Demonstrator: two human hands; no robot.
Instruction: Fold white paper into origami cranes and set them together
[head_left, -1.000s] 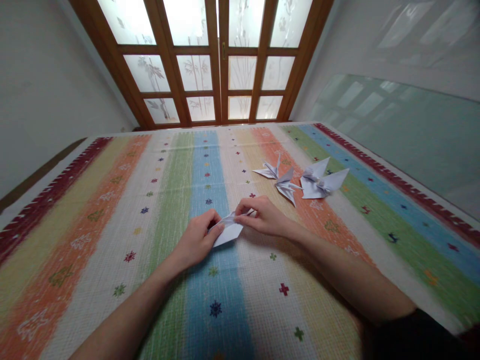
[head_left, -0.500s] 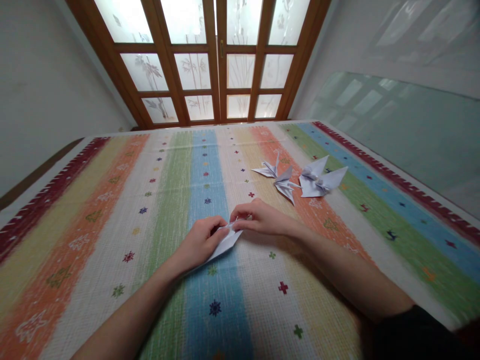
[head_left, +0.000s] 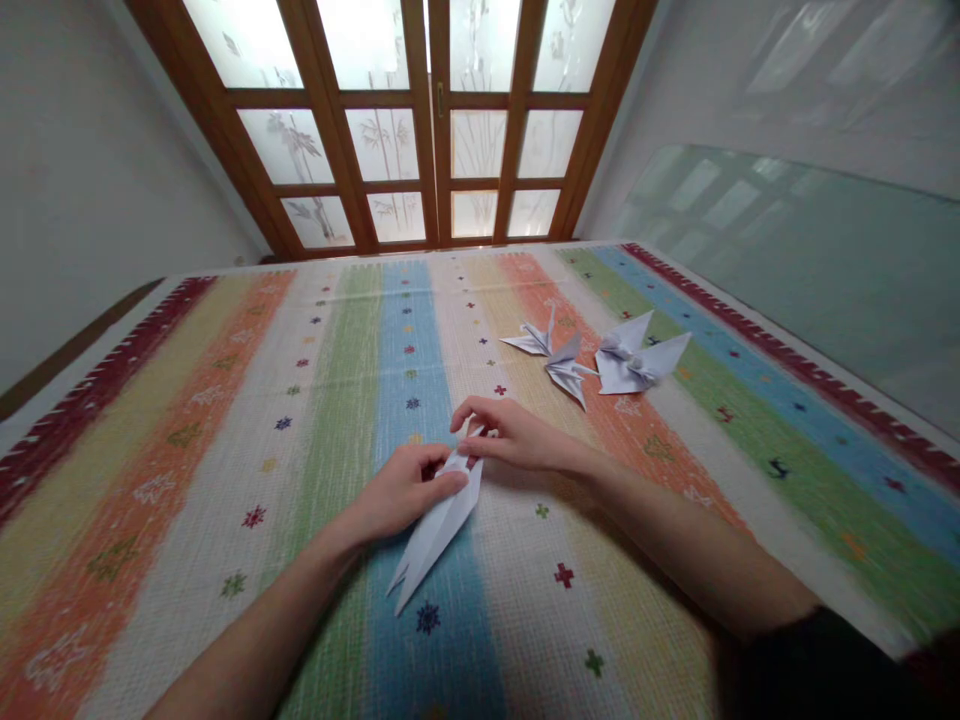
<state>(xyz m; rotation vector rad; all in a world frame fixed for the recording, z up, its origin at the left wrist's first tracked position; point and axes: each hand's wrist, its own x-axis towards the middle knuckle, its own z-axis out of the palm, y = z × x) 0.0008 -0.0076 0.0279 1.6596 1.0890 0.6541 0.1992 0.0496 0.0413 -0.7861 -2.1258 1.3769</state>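
A folded piece of white paper (head_left: 442, 527), long and narrow with two split points toward me, is held just over the tablecloth's blue stripe. My left hand (head_left: 411, 487) grips its left side, thumb lying on top and fingers curled beneath. At the far end my right hand (head_left: 510, 432) pinches the paper between thumb and fingers. The exact fold under the right fingertips is partly hidden. Several folded white paper cranes lie beyond my right hand, among them one crane (head_left: 568, 372) with spread wings and a larger one (head_left: 634, 362) to its right.
A striped tablecloth (head_left: 330, 400) with small printed motifs covers the table. Wooden doors with frosted panes (head_left: 390, 140) stand past the far edge. A pale wall rises on the left, and a glossy greenish panel (head_left: 810, 260) lines the right side.
The folded paper has turned and tilted up, so its long split-pointed end now shows toward me. My left hand has shifted slightly down, its thumb lying flatter. The cranes stay put.
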